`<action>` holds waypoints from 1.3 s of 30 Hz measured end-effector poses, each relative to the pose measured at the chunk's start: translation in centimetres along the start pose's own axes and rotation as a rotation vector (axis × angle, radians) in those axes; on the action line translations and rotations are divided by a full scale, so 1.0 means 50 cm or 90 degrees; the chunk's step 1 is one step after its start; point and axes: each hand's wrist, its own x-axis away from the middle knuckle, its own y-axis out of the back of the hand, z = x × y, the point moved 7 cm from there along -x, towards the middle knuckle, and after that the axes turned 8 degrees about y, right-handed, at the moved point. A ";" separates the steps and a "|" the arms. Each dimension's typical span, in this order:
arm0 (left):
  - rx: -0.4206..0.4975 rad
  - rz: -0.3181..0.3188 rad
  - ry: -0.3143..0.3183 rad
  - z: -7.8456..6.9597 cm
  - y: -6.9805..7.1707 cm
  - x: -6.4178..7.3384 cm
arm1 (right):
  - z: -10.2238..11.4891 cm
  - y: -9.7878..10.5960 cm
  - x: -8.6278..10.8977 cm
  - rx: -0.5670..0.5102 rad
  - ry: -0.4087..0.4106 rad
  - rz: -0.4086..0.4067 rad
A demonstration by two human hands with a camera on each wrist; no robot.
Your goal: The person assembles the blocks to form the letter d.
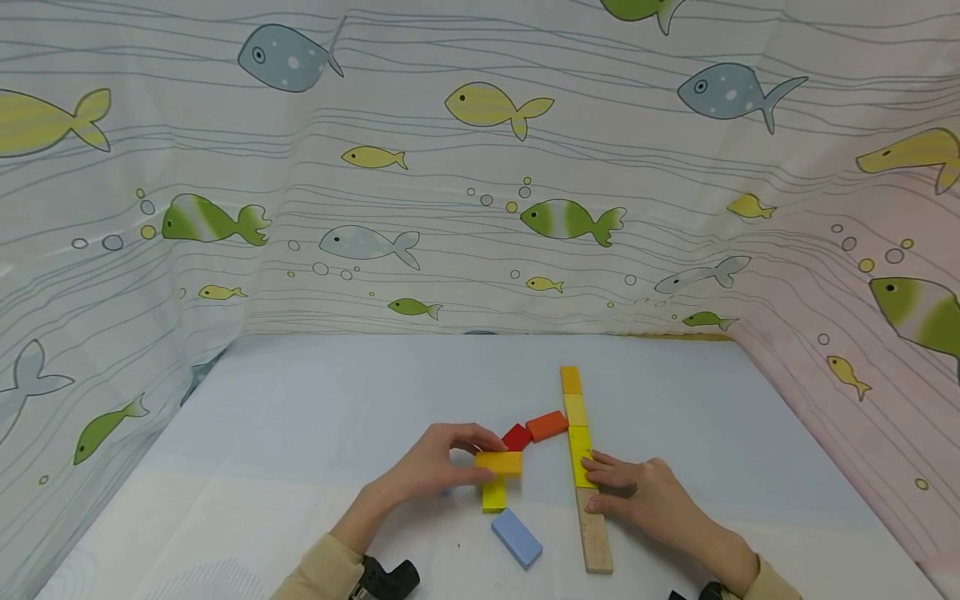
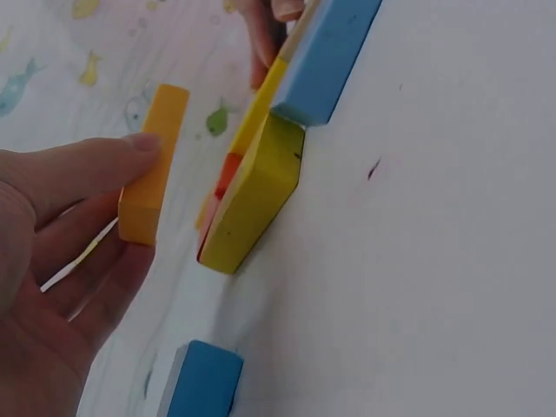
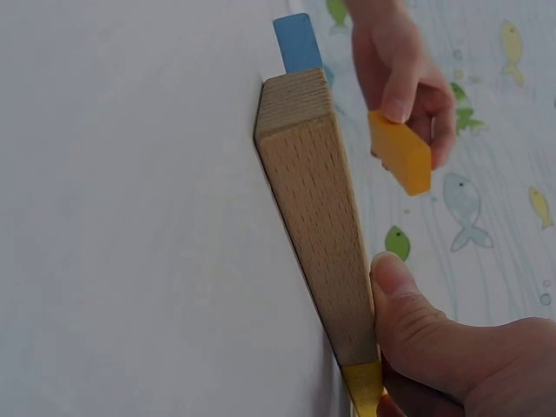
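My left hand (image 1: 431,462) pinches an orange-yellow block (image 1: 504,464) between thumb and fingers, raised over a yellow block (image 1: 493,498) on the table. In the left wrist view the held orange-yellow block (image 2: 155,165) is off the surface. My right hand (image 1: 656,498) rests along the right side of a straight row of blocks. Its fingers touch a bright yellow block (image 1: 576,442), and the thumb lies by the plain wooden block (image 1: 595,533) at the near end. A paler yellow block (image 1: 574,409) and an orange-yellow block (image 1: 571,380) continue the row away from me.
An orange-red block (image 1: 547,426) slants off the row's left side, with a red block (image 1: 513,437) beside it. A light blue block (image 1: 516,540) lies nearer me; another blue block (image 2: 207,382) is mostly hidden by my left hand in the head view. Fish-patterned cloth (image 1: 480,183) surrounds the table.
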 end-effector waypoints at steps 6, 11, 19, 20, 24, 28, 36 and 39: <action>0.004 0.044 -0.023 -0.026 -0.036 -0.002 | 0.001 0.000 0.000 0.006 0.008 -0.004; -0.003 0.066 -0.031 -0.041 -0.065 0.000 | 0.001 0.000 0.000 0.009 0.010 -0.003; 0.006 0.110 -0.059 -0.067 -0.107 0.005 | 0.005 0.002 0.000 0.019 0.021 -0.009; 0.006 0.114 -0.062 -0.069 -0.111 0.006 | 0.006 0.002 0.000 0.021 0.023 -0.011; 0.015 0.128 -0.066 -0.070 -0.125 0.008 | 0.006 0.002 0.000 0.019 0.027 -0.013; 0.039 0.148 -0.068 -0.071 -0.139 0.011 | 0.004 0.001 0.000 0.007 0.017 -0.006; 0.038 0.181 -0.104 -0.079 -0.163 0.016 | 0.004 0.000 -0.001 0.009 0.015 -0.004; 0.027 0.185 -0.109 -0.082 -0.169 0.018 | 0.003 0.001 -0.001 0.010 0.018 -0.005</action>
